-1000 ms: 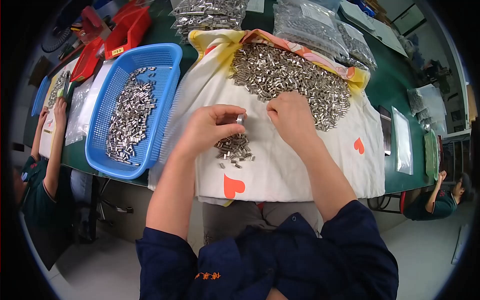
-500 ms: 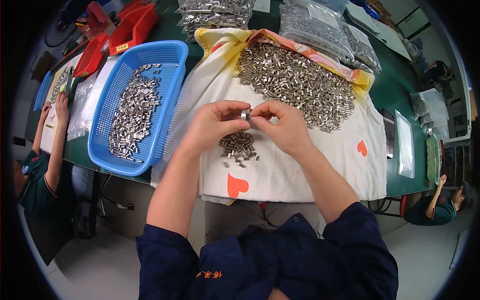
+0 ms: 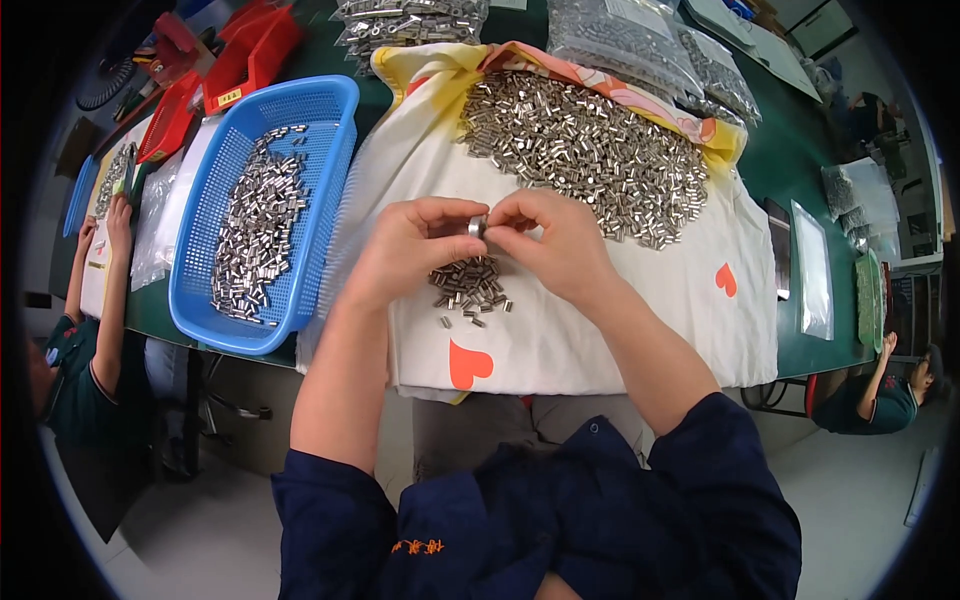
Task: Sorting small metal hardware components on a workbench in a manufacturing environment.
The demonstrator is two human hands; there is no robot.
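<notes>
My left hand pinches a short, shiny metal ring between thumb and fingers. Right up against the ring are the closed fingertips of my right hand; what they hold, if anything, is hidden. Both hands hover over a small heap of short metal cylinders on a white cloth with red hearts. Farther back on the same cloth spreads a large pile of similar silvery cylinders. To the left, a blue perforated plastic basket holds many more cylinders.
Bags of metal parts lie along the table's back. Red bins stand at the far left. A dark phone and a clear plastic bag lie right of the cloth. One person works at left, another at right.
Both hands have shifted slightly left with the ring, and my right fingertips are now closer against it. A small piece seen between ring and right fingertips earlier is now hidden.
</notes>
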